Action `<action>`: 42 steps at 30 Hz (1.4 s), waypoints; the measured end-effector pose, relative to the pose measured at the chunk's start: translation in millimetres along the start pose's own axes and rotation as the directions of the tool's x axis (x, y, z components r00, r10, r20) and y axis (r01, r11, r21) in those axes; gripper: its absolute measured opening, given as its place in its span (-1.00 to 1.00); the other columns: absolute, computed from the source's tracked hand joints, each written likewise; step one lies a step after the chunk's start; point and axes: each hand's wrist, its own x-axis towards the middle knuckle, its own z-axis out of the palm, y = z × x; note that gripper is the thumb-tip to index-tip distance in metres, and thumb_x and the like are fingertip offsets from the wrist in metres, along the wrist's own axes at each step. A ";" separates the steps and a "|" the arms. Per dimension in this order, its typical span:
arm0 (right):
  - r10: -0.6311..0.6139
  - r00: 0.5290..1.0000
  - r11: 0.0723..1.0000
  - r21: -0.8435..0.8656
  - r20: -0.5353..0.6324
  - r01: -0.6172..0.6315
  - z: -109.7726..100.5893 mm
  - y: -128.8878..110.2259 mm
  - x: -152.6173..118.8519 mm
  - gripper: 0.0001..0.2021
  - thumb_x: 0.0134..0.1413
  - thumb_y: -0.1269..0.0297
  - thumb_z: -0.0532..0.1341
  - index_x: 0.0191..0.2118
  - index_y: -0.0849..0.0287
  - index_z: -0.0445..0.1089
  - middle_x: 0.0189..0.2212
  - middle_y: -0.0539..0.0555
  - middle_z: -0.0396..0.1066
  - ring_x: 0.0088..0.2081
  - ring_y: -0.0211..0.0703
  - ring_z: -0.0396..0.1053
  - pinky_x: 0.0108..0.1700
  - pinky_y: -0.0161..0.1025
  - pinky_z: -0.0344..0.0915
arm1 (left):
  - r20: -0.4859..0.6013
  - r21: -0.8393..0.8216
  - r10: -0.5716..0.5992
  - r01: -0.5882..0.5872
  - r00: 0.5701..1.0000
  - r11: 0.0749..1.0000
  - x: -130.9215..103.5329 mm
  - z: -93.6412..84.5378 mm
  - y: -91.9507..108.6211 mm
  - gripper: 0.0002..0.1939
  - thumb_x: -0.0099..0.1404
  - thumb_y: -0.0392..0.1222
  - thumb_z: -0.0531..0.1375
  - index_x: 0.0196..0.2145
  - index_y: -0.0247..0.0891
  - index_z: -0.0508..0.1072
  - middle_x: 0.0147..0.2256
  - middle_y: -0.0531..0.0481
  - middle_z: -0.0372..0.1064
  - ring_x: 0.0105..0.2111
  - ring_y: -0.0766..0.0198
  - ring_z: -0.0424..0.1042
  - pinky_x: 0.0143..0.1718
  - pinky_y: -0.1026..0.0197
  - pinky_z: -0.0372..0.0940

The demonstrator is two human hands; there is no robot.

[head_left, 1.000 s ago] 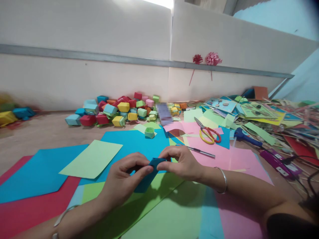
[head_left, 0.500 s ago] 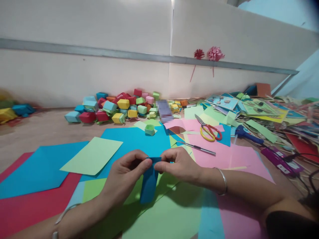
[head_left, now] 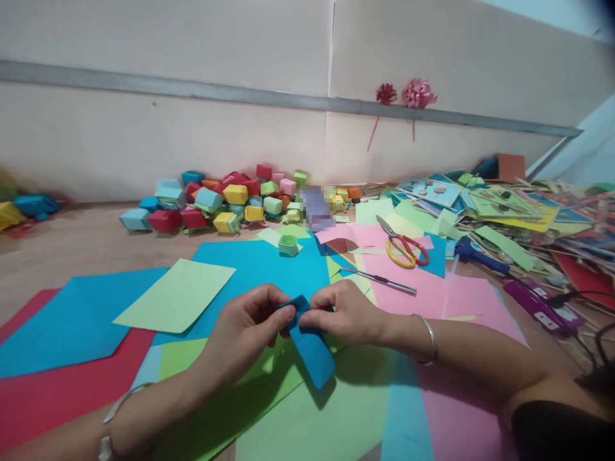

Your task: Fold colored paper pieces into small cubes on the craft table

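A narrow strip of blue paper (head_left: 314,358) is held up between my two hands, slanting down to the right. My left hand (head_left: 254,317) pinches its upper left edge between thumb and fingers. Closed on the upper right edge is my right hand (head_left: 343,312), its thumb pressed on the front face. Below the strip lie overlapping green sheets (head_left: 331,416). Just beyond my hands a large blue sheet (head_left: 259,269) bears a small open green paper box (head_left: 288,246).
A pile of coloured paper boxes (head_left: 235,194) stands along the wall. Scissors (head_left: 406,246) and a craft knife (head_left: 379,280) lie on pink paper. To the right are a blue glue gun (head_left: 478,256), a purple power strip (head_left: 542,307) with cables, and stacked cards (head_left: 432,190).
The blue strip has turned, so its lower end has swung from the left to the right. Both hands keep hold of its top. The camera view has shifted slightly.
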 end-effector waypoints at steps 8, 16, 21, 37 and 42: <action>0.296 0.928 0.796 0.479 0.227 -0.371 -10.6 5.5 13.5 -0.46 -0.23 -0.10 0.48 -0.65 0.18 0.19 -0.73 -0.17 0.12 -0.63 -0.43 0.03 -0.56 -0.38 -0.01 | -0.026 0.466 0.713 -0.623 0.701 0.629 10.0 -13.8 -19.1 -0.81 0.32 -0.20 0.21 -0.11 -0.17 0.49 -0.17 -0.11 0.52 -0.19 0.16 0.51 -0.24 0.17 0.43; 0.357 0.824 0.737 0.410 0.440 -0.538 -5.9 11.1 10.4 -0.46 -0.28 -0.17 0.48 -0.59 0.18 0.26 -0.76 -0.20 0.06 -0.67 -0.43 -0.04 -0.63 -0.37 -0.12 | 0.280 0.544 0.882 -0.820 0.379 0.180 3.6 -15.3 -18.4 -0.81 0.38 -0.36 0.17 -0.17 -0.16 0.55 -0.34 -0.02 0.55 -0.32 0.26 0.46 -0.23 0.20 0.38; -0.013 0.972 0.988 0.149 -0.236 0.050 -14.6 4.8 8.6 -0.61 0.21 -0.04 0.20 -0.47 0.18 0.33 -0.55 -0.04 0.27 -0.49 -0.30 0.21 -0.45 -0.33 0.16 | 0.041 0.495 0.830 -0.734 0.556 0.466 13.1 -16.1 -21.6 -0.88 0.29 -0.36 0.27 -0.26 -0.18 0.58 -0.43 0.05 0.47 -0.45 0.36 0.44 -0.42 0.35 0.35; -0.741 0.585 0.664 -0.493 -0.331 0.562 -16.2 5.9 4.7 -0.91 0.19 0.34 0.31 -0.36 0.14 0.43 -0.30 0.10 0.42 -0.28 -0.17 0.40 -0.22 -0.18 0.40 | -0.049 0.345 0.691 -0.638 0.721 0.689 20.1 -13.1 -27.9 -0.90 0.21 -0.31 0.29 -0.37 -0.20 0.64 -0.53 0.07 0.42 -0.59 0.41 0.36 -0.59 0.41 0.27; -0.692 0.614 0.720 -0.428 -0.379 0.547 -18.2 4.8 6.3 -0.90 0.11 0.33 0.37 -0.36 0.13 0.43 -0.35 0.06 0.45 -0.27 -0.15 0.42 -0.19 -0.16 0.41 | -0.028 0.360 0.719 -0.664 0.695 0.656 16.2 -11.5 -29.1 -0.86 0.20 -0.37 0.27 -0.36 -0.20 0.64 -0.53 0.08 0.39 -0.60 0.43 0.34 -0.59 0.43 0.26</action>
